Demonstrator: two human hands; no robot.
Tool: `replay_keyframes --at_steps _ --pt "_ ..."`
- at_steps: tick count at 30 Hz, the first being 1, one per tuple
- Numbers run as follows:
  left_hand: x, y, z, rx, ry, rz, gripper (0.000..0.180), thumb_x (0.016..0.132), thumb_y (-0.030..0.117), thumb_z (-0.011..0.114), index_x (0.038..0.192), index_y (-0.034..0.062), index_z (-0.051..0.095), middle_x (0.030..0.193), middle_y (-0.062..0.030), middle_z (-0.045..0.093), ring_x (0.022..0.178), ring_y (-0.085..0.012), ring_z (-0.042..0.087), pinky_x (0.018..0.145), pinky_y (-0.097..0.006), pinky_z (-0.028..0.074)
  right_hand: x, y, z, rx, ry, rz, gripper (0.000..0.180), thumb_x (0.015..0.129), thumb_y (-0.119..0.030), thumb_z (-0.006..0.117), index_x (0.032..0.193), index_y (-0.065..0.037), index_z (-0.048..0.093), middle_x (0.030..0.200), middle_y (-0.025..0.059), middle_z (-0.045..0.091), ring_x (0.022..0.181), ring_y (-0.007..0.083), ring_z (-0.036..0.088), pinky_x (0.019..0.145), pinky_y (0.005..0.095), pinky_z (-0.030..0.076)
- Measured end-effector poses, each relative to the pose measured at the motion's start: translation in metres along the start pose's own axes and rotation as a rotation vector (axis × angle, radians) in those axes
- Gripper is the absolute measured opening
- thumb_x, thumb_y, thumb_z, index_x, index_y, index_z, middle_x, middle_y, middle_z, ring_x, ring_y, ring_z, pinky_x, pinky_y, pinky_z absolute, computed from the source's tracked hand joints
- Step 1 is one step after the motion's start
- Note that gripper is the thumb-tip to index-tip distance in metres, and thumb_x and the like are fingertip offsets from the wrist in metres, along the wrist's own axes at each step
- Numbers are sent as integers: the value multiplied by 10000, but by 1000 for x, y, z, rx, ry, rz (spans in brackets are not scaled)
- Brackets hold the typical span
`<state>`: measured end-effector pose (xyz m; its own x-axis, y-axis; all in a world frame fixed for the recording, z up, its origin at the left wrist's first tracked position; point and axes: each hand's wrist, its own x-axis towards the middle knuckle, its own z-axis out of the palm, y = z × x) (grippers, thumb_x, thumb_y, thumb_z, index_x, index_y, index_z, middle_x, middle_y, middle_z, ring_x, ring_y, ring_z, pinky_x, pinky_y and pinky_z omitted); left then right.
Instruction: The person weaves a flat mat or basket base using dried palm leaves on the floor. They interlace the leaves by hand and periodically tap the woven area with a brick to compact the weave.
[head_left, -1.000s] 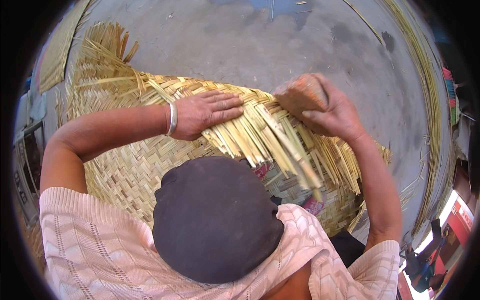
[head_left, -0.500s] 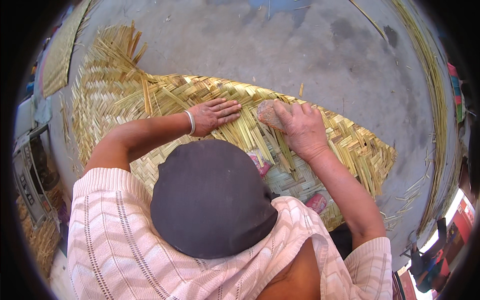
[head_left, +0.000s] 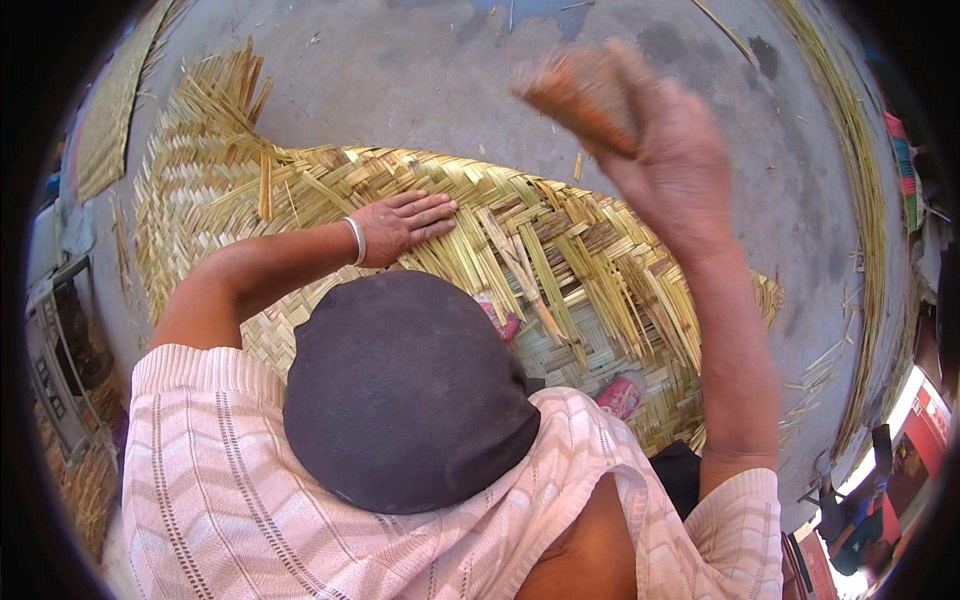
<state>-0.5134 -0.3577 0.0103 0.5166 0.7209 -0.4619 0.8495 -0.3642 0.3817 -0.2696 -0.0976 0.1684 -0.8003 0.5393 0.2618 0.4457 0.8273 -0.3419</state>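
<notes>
A large mat (head_left: 200, 225) woven from yellow-green split reeds lies on the ground, its far edge curved and folded over. My left hand (head_left: 405, 228), with a pale bangle at the wrist, rests flat on the woven strips, fingers stretched out. Raised above the mat's far edge, my right hand (head_left: 680, 155) grips a chunk of reddish brick (head_left: 578, 98), blurred by motion. Loose strip ends (head_left: 530, 270) lie across the weave between the hands. Part of the mat is hidden by a dark round cap (head_left: 410, 390).
Grey concrete floor (head_left: 400, 80) surrounds the mat. A long bundle of reeds (head_left: 855, 200) lies along the right side. Another mat (head_left: 115, 120) is at the far left, near a metal-framed object (head_left: 60, 350). Pink footwear (head_left: 622, 396) shows on the mat.
My right hand has lifted the brick up off the mat, away and to the right. My left hand stays flat on the weave. The whole view has shifted slightly.
</notes>
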Motion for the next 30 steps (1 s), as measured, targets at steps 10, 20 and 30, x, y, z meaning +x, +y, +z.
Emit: replay_keyframes --at_steps 10,20,30 --pt "1 -1 3 126 -65 -21 881 866 165 600 1607 131 125 1684 -80 102 1556 -220 74 1275 -398 79 -38 19 60 -17 -265 18 738 739 -225 804 1408 -241 493 930 64 611 904 276 622 759 421 516" --pt "0 0 -1 34 7 5 853 824 104 590 1590 110 214 1668 -110 172 1549 -240 140 1265 -428 121 -6 -29 47 -145 -164 -79 693 759 -209 764 1401 -250 505 925 54 636 867 260 627 707 401 498" --pt "1 -2 2 -7 -30 -18 836 839 105 576 1590 127 210 1670 -86 175 1547 -216 145 1269 -423 127 -13 -19 76 -84 -193 -135 686 782 -175 722 1427 -226 495 935 68 627 859 258 637 723 419 505"
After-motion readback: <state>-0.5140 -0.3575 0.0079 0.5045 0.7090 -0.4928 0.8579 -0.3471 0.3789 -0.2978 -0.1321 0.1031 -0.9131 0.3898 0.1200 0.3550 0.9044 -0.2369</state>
